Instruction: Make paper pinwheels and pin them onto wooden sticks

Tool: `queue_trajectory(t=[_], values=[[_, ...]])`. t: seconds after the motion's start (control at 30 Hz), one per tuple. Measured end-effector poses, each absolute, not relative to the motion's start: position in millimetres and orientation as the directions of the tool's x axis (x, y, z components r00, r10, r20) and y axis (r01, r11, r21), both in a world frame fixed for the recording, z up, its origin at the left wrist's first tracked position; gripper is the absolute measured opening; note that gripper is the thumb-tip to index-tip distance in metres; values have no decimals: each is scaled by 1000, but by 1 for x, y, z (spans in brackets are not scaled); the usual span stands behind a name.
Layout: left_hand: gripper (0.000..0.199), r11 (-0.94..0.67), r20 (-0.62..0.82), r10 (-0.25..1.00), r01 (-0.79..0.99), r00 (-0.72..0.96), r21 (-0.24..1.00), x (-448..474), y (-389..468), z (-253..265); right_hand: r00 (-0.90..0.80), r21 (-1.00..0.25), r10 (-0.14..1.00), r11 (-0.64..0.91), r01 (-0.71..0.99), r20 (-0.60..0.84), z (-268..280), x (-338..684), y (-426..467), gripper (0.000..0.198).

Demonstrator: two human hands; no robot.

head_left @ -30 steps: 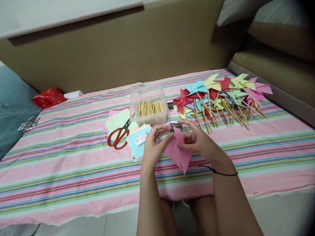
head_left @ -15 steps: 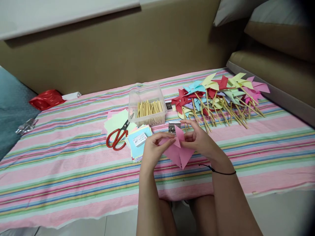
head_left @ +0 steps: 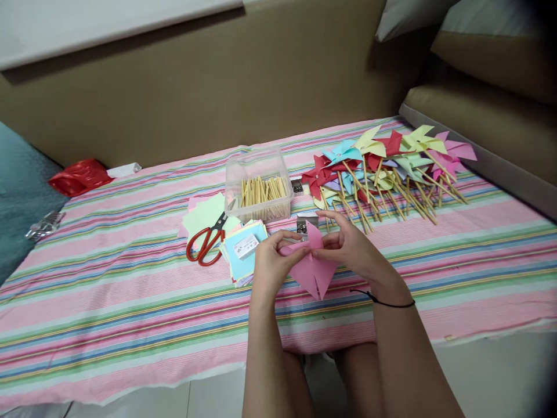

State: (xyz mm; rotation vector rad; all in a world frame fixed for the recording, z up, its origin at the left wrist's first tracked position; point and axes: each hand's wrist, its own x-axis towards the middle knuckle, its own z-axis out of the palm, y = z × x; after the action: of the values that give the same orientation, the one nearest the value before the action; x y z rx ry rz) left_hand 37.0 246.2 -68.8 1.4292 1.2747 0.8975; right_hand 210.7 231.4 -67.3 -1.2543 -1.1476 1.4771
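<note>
A slit pink paper square (head_left: 312, 275) is held up between both hands, its lower corner pointing at me and another corner standing up at the top. My left hand (head_left: 278, 258) pinches its left part, thumb near the centre. On the other side my right hand (head_left: 346, 247) grips the paper, thumb and fingers meeting close to the left thumb at the middle. Just beyond the fingers stands a small open box (head_left: 303, 225) of dark metal bits. Whether a fastener sits under the thumbs is hidden.
A clear plastic box (head_left: 278, 210) of short sticks stands beyond my hands. Left of it lie red-handled scissors (head_left: 203, 248), coloured paper squares (head_left: 243, 270) and a small white box (head_left: 247, 248). Finished paper pinwheels (head_left: 378, 168) pile at the right. A red bag (head_left: 80, 177) lies far left.
My right hand has moved left, bringing its thumb to the paper's centre beside my left thumb. The pink corners are now folded closer together there.
</note>
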Motion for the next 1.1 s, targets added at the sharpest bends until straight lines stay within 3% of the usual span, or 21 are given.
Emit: queue_trajectory(t=[0.6, 1.1], values=[[20, -69, 19, 988, 325, 155, 943, 38, 249, -68, -105, -974, 971, -221, -46, -215, -65, 208, 230, 81], [18, -72, 28, 986, 272, 163, 960, 39, 247, -66, -115, -970, 964, -244, -9, -242, -68, 207, 232, 66]])
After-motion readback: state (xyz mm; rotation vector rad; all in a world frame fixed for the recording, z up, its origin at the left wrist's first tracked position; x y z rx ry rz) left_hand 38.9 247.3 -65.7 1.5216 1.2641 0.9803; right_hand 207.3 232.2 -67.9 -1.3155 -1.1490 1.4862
